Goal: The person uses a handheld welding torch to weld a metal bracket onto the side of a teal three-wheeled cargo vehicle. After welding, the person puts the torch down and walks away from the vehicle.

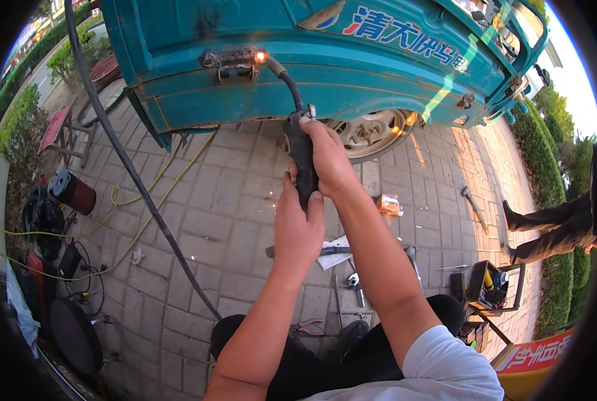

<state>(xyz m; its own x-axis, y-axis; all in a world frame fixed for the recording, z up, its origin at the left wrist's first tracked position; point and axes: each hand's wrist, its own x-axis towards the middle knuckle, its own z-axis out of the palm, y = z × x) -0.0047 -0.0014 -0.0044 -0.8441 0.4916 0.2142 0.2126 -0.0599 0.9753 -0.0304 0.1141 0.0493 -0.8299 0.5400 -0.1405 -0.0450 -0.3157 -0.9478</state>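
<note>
A black welding torch [305,160] with a bent neck is held up in front of me. Its tip glows bright orange at the right end of a scorched metal bracket [228,59] on the teal side panel [178,83] of a small cargo vehicle. My right hand [328,157] is closed around the upper part of the torch handle, thumb near the top. Lower down, my left hand [297,230] is closed about the handle's bottom end. Several small sparks fall below the torch. The bracket's surface is blackened, and the glare hides the exact contact point.
A thick black cable [125,157] runs down the left, beside a yellow cord [138,230]. Pliers [306,327], a hammer [473,208], an orange box [389,204] and a tool box [489,287] are on the paving. A person's legs [556,230] show at right, near the hedge.
</note>
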